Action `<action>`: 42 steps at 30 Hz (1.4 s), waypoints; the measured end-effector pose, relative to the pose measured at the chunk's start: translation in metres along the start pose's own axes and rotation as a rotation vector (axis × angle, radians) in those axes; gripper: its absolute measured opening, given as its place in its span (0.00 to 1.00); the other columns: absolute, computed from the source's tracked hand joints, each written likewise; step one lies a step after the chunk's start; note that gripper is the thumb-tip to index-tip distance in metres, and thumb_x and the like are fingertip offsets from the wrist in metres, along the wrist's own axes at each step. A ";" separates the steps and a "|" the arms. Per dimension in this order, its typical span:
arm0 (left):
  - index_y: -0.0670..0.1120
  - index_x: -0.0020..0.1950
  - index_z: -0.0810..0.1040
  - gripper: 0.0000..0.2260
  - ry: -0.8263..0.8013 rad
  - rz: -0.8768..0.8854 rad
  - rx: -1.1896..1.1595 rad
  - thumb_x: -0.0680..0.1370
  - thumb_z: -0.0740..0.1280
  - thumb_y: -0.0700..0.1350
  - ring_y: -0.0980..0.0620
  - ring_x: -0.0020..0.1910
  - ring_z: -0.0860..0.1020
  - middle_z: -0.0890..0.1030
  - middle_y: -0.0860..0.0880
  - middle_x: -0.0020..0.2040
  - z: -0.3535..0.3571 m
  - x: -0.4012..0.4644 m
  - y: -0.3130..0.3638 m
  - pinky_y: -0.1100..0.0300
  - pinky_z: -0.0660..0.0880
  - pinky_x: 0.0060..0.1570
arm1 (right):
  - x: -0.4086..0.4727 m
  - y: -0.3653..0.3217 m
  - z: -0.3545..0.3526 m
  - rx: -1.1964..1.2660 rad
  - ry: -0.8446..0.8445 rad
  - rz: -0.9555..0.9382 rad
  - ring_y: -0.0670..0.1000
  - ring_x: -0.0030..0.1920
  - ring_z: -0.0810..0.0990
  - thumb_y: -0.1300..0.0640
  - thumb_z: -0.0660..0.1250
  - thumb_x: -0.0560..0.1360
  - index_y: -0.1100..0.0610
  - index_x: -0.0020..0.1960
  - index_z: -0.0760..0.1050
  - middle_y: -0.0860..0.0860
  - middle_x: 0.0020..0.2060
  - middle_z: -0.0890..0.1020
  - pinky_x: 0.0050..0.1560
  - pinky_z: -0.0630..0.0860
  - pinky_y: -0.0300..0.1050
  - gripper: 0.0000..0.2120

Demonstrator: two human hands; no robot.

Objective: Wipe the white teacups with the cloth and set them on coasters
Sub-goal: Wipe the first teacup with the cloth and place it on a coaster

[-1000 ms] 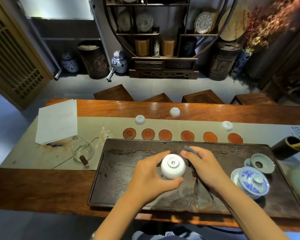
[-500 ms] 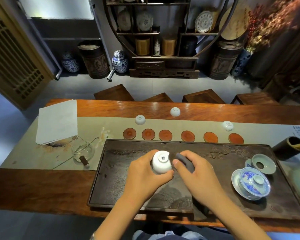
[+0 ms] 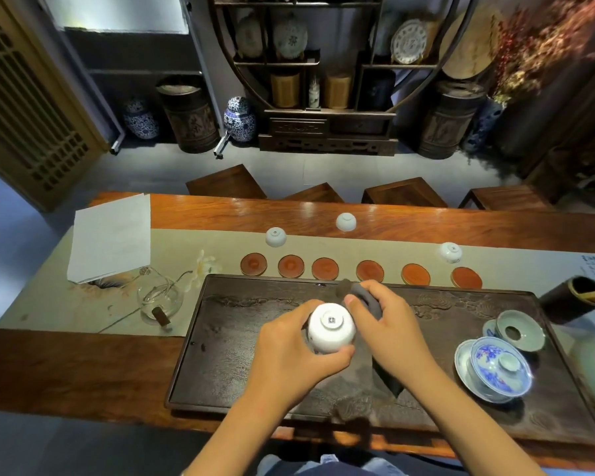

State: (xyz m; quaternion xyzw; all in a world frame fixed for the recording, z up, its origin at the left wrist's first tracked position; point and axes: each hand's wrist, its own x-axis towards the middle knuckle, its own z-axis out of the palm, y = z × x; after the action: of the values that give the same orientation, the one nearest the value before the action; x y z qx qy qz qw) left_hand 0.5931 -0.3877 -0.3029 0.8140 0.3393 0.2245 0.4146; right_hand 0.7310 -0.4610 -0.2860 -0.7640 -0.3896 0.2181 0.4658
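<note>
1. The white teacup [image 3: 331,327] is held foot-up between the two hands, above the dark tea tray [image 3: 227,365] and clear of it.
2. The left hand [image 3: 289,355] is clamped round the cup's left and lower wall, fingers curled under the rim side.
3. The right hand [image 3: 389,328] pinches the grey cloth [image 3: 368,302] against the cup's right wall; the cloth's tail hangs below this hand toward the tray.
4. Judgement on the step: wiping is under way. Best practice is a steady left-hand hold, turning the cup while the cloth covers the wall and the foot ring; glazed porcelain is likely slippery, so grip must not relax over the hard tray.
5. Beyond the hands, six round coasters [image 3: 325,268] lie in a row on the counter [image 3: 83,369], all bare. Three further cups [image 3: 276,236] stand inverted past that row.
6. To the right of the right hand sits a blue-and-white lidded bowl [image 3: 498,369].
7. Against the frame half a second prior: the cup has tipped so its foot faces the camera more squarely and sits lower and nearer the person; the cloth has shifted up along the right wall. Coasters and the far cups are unchanged.
</note>
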 end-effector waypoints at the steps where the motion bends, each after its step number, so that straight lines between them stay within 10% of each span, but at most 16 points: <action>1: 0.62 0.52 0.78 0.18 0.014 -0.007 -0.011 0.64 0.75 0.57 0.65 0.49 0.79 0.81 0.66 0.47 -0.001 0.001 0.001 0.69 0.75 0.45 | 0.001 0.002 -0.001 0.013 0.008 0.002 0.43 0.37 0.73 0.58 0.64 0.76 0.51 0.42 0.74 0.46 0.36 0.77 0.35 0.65 0.31 0.05; 10: 0.60 0.53 0.79 0.19 -0.047 0.030 -0.067 0.64 0.75 0.58 0.63 0.50 0.80 0.82 0.65 0.48 0.009 0.004 0.016 0.65 0.77 0.46 | -0.002 0.021 -0.009 0.255 0.018 0.110 0.46 0.31 0.66 0.63 0.62 0.77 0.65 0.37 0.69 0.55 0.31 0.69 0.32 0.63 0.36 0.11; 30: 0.59 0.57 0.75 0.24 -0.056 -0.083 -0.011 0.64 0.77 0.59 0.64 0.52 0.73 0.74 0.59 0.52 0.014 0.013 -0.004 0.76 0.67 0.48 | 0.007 0.027 -0.018 0.253 -0.025 0.132 0.50 0.27 0.64 0.60 0.64 0.76 0.51 0.28 0.69 0.50 0.24 0.65 0.28 0.62 0.43 0.18; 42: 0.58 0.55 0.73 0.23 0.003 -0.167 -0.296 0.63 0.76 0.51 0.57 0.53 0.78 0.79 0.59 0.52 0.025 0.011 -0.001 0.62 0.77 0.52 | 0.013 0.039 -0.025 0.154 -0.092 0.202 0.49 0.27 0.65 0.57 0.64 0.76 0.52 0.30 0.68 0.47 0.24 0.66 0.32 0.62 0.45 0.15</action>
State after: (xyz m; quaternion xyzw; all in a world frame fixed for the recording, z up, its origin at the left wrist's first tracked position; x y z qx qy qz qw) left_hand 0.6163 -0.3924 -0.3168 0.7128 0.3695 0.2379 0.5466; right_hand 0.7716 -0.4743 -0.3080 -0.7507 -0.3137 0.3279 0.4802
